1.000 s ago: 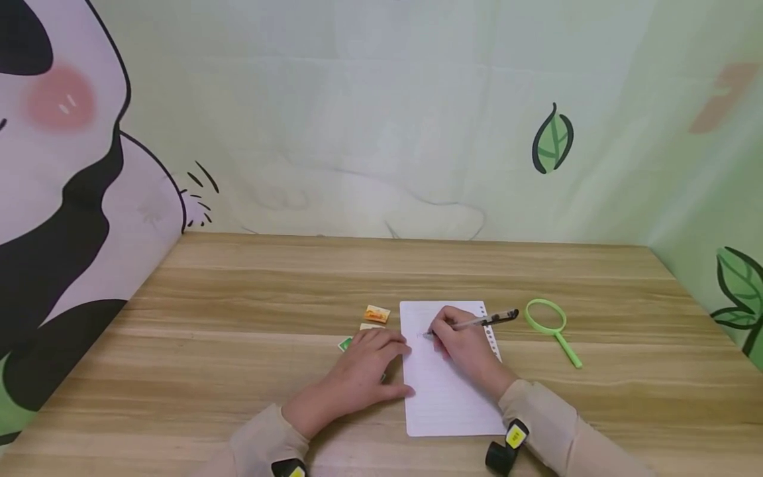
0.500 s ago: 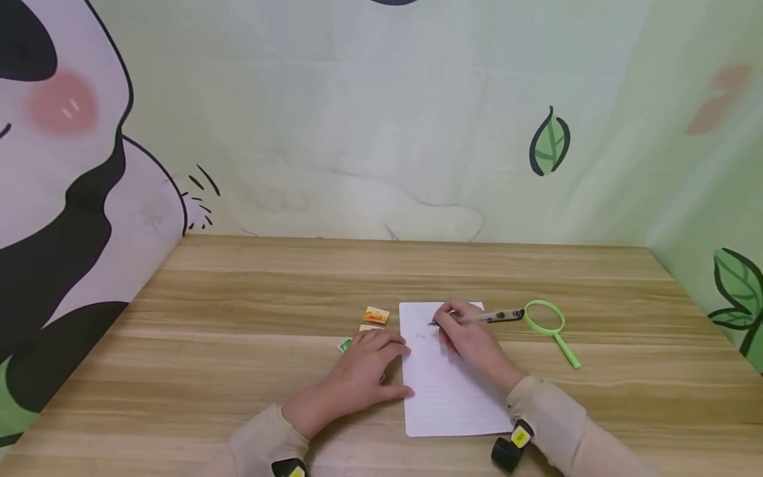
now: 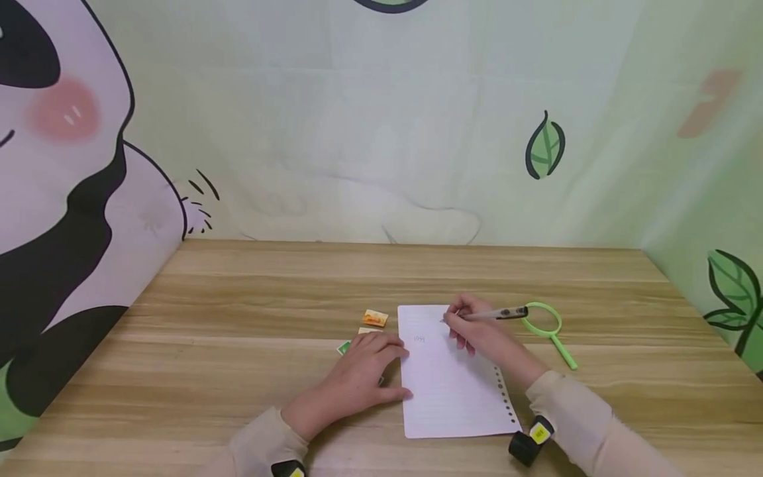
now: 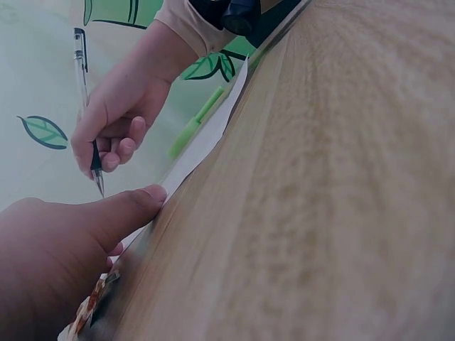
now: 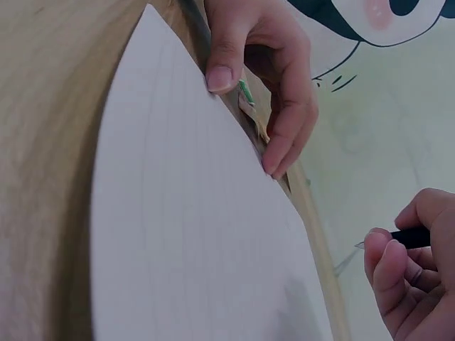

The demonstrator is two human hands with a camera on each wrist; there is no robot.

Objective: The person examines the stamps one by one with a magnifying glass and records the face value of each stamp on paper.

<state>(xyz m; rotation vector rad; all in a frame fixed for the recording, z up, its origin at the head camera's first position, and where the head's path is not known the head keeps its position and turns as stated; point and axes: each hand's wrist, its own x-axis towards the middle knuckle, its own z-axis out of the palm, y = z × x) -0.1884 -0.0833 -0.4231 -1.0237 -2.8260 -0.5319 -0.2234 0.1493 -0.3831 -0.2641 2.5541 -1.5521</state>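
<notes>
A lined loose-leaf sheet (image 3: 453, 397) lies on the table, punched holes along its right edge and a few small pen marks near its upper left. My right hand (image 3: 483, 331) pinches a clear-barrelled pen (image 3: 507, 313) between thumb and fingers. In the right wrist view the pen's tip hovers clear of the paper. My left hand (image 3: 360, 377) rests at the sheet's left edge, with thumb (image 5: 221, 77) and fingertips touching it and the fingers loosely spread. Partly beneath that hand are small picture cards, including a green-edged card (image 3: 343, 347).
An orange picture card (image 3: 375, 318) lies just beyond the left hand. A green magnifying glass (image 3: 563, 351) lies right of the sheet, its ring near the pen's back end. A printed cloth backdrop (image 3: 334, 132) rises behind the wooden table (image 3: 256, 298).
My right hand has moved up and right over the sheet, lifting the pen away from the marks, which now show. The left hand has stayed at the sheet's edge.
</notes>
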